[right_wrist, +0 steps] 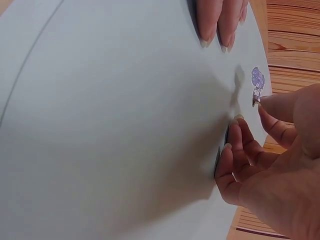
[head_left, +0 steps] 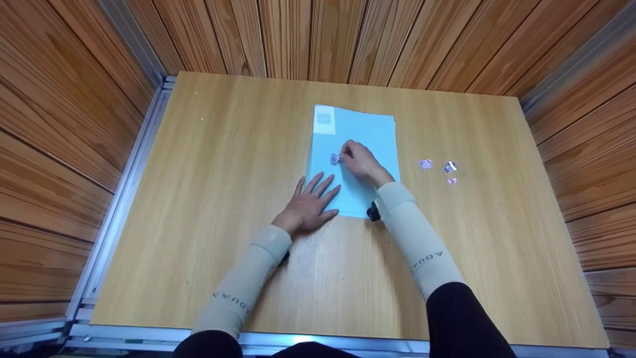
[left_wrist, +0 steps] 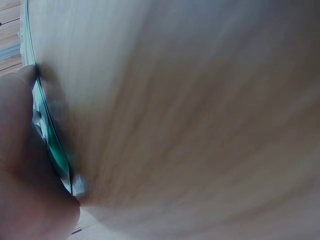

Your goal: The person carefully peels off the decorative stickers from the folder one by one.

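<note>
A light blue folder [head_left: 365, 132] lies on the wooden table, with a pale label [head_left: 324, 120] in its upper left corner. Between thumb and index finger, my right hand [head_left: 361, 161] pinches a small purple sticker [head_left: 335, 158] over the folder's middle. In the right wrist view the sticker [right_wrist: 257, 79] shows a purple printed figure, and the other fingertips of that hand rest on the folder. My left hand [head_left: 309, 205] lies spread over the folder's lower left edge, fingers straight. The left wrist view shows only part of that hand [left_wrist: 25, 150] beside the folder's edge.
Several small shiny purple pieces lie on the table right of the folder: one piece [head_left: 425, 163], another [head_left: 450, 166] and a smaller one [head_left: 451, 181]. Wood-panelled walls [head_left: 288, 40] and a metal frame [head_left: 124, 194] border the table [head_left: 223, 174].
</note>
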Tool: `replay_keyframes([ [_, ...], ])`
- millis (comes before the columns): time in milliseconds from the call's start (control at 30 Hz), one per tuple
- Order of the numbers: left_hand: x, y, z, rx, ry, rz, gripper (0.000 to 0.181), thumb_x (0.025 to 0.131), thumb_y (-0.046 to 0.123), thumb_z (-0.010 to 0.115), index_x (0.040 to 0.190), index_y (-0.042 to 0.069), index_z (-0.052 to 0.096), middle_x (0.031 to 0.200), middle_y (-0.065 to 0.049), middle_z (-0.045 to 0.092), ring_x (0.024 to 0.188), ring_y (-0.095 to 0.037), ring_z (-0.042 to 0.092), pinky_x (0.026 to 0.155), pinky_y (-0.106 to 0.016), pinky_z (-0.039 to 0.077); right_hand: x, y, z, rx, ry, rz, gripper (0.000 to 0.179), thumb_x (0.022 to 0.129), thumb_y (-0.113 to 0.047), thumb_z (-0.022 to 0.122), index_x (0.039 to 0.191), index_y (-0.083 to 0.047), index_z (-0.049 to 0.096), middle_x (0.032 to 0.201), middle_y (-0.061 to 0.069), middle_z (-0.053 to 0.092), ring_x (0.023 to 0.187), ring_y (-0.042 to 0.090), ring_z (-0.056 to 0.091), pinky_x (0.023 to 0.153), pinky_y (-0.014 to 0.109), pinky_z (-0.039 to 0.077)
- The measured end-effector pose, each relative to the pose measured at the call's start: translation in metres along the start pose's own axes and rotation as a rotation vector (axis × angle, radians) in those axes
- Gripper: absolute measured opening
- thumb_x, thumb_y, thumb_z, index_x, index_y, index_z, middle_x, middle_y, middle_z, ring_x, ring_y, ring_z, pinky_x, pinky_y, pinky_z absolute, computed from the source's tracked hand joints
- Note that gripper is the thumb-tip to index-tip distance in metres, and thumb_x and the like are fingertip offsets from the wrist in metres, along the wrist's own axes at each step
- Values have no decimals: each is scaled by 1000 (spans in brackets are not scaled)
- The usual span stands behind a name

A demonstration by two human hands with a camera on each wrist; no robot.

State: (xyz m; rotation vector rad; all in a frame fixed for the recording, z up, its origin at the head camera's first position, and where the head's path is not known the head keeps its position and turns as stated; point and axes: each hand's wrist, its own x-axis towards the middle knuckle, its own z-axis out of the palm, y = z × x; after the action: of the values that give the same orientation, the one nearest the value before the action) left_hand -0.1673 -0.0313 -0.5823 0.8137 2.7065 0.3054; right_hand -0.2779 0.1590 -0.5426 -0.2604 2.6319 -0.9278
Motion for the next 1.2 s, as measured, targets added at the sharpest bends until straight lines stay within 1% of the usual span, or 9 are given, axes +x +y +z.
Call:
replay_keyframes([
  [133, 3, 0, 3, -1, -6, -3, 70, 106, 62, 31, 166, 31, 11, 173, 3, -5, 158, -26, -14, 123, -61, -7, -3, 2, -2, -4, 2, 8, 21, 109, -20, 44, 118, -5, 55, 114, 13, 56, 98, 27, 53, 88, 41, 46],
  [300, 2, 0, 3, -18, 2, 9, 71, 106, 61, 33, 166, 30, 13, 173, 1, -3, 158, -28, -12, 123, -61, -6, -8, 4, -7, -13, -15, 27, 21, 109, -21, 45, 118, -6, 55, 113, 13, 56, 98, 27, 53, 87, 41, 47],
  [533, 3, -5, 8, -28, 10, 14, 71, 105, 64, 30, 166, 31, 10, 173, 4, -6, 158, -25, -15, 123, -60, -8, -19, 10, -17, 19, -26, 75, 19, 109, -25, 46, 115, -9, 56, 106, 11, 55, 95, 27, 52, 82, 38, 45],
  [700, 1, -4, 6, -29, 9, 11, 71, 105, 62, 32, 166, 30, 11, 173, 2, -6, 158, -27, -14, 123, -61, -8, -29, 15, -22, 42, -30, 69, 19, 109, -23, 46, 115, -8, 56, 105, 12, 55, 94, 27, 52, 80, 37, 44],
  [867, -2, 1, -1, -21, 5, 13, 70, 106, 59, 34, 166, 28, 14, 174, -1, -2, 159, -29, -9, 123, -62, -4, -38, 20, -28, 46, -37, 45, 21, 108, -22, 46, 115, -5, 56, 109, 13, 56, 95, 27, 51, 81, 37, 43],
  [1000, -4, 2, -2, -18, 10, 17, 71, 106, 59, 34, 166, 27, 14, 174, -1, -2, 159, -30, -9, 123, -62, -3, -46, 27, -34, 47, -31, 47, 21, 109, -22, 47, 117, -5, 55, 111, 14, 57, 96, 28, 52, 82, 38, 44],
  [1200, -5, 1, -2, -23, 25, 33, 70, 106, 59, 36, 166, 27, 15, 174, -1, -1, 159, -30, -9, 123, -62, -3, -57, 36, -44, 94, -17, 75, 22, 109, -21, 47, 120, -3, 54, 122, 17, 56, 107, 31, 52, 93, 44, 45],
])
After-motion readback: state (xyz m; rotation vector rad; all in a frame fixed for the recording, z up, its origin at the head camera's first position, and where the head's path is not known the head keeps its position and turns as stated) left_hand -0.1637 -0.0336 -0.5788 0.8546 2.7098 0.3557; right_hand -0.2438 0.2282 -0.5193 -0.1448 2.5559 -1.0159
